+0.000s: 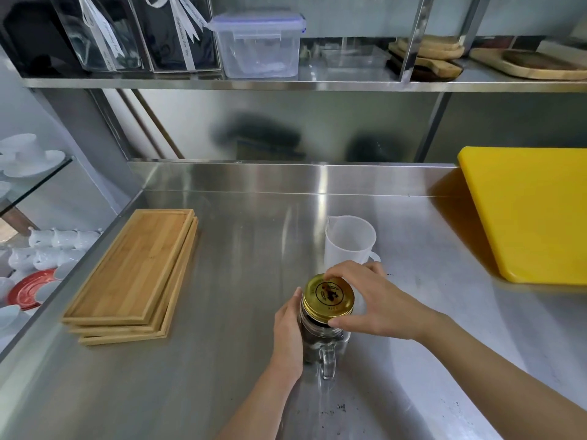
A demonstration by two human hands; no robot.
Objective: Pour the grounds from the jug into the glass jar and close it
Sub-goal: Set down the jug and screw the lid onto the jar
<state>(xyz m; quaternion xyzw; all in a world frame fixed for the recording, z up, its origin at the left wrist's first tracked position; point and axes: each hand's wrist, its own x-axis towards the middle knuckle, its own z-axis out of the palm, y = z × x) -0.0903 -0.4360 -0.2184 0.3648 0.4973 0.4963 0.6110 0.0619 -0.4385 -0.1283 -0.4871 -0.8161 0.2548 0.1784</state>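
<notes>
Gold lid (328, 296) sits on the glass jar (320, 341), right hand (374, 300) fingers (341, 322) pinching its rim; left hand (287, 331) clasps the jar's side. White jug (347, 241) stands just beyond the fingers.

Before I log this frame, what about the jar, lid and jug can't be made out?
Head view only:
- Whether the lid is screwed tight: right hand fingers cover its rim.
- Fill level in the jar: left hand hides one side.
- Whether grounds remain in the jug: its frosted wall blurs the inside.
- Lid print: too small.
</notes>
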